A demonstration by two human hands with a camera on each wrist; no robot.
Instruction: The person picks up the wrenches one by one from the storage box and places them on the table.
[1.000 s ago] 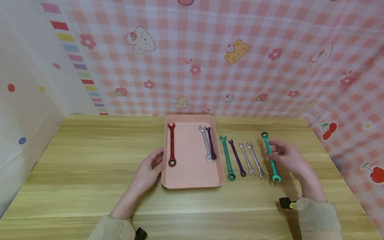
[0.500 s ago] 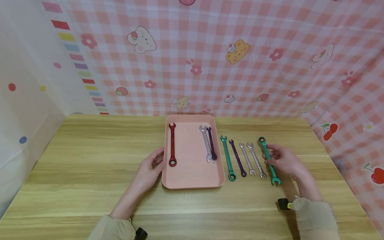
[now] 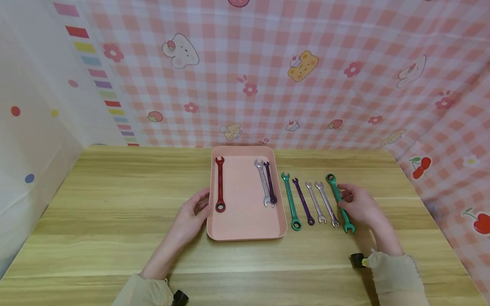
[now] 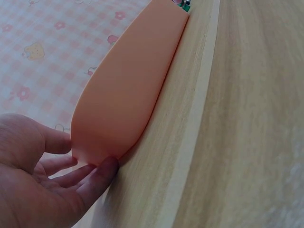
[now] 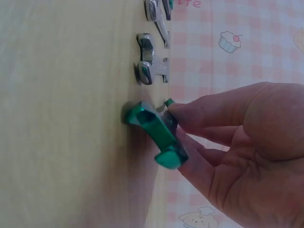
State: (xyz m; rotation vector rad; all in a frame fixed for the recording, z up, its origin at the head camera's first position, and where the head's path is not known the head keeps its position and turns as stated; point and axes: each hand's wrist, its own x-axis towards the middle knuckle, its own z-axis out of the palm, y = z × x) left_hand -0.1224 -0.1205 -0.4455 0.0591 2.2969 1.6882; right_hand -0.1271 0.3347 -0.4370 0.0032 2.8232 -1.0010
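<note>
In the head view, my right hand (image 3: pixel 357 205) pinches a green combination wrench (image 3: pixel 335 191) by its middle, right of the wrench row. Its ring end points away from me. The right wrist view shows the thumb and fingers on either side of the shaft, with the green open end (image 5: pixel 159 135) facing the camera close over the table. My left hand (image 3: pixel 191 214) rests against the left side of a pink tray (image 3: pixel 246 236). In the left wrist view its fingertips touch the tray's outer wall (image 4: pixel 128 80). Inside lie a red wrench (image 3: pixel 220 185), a silver wrench (image 3: pixel 263 182) and a purple wrench (image 3: pixel 269 182).
Between tray and right hand, another green wrench (image 3: pixel 290 202), a second purple wrench (image 3: pixel 303 200) and two silver wrenches (image 3: pixel 316 203) (image 3: pixel 327 204) lie side by side on the wooden table (image 3: pixel 115 204). A pink checked cloth (image 3: pixel 245 63) hangs behind the table.
My right hand has moved left and lowered the green wrench toward the table, beside the silver wrenches. The left hand and the tray stay put.
</note>
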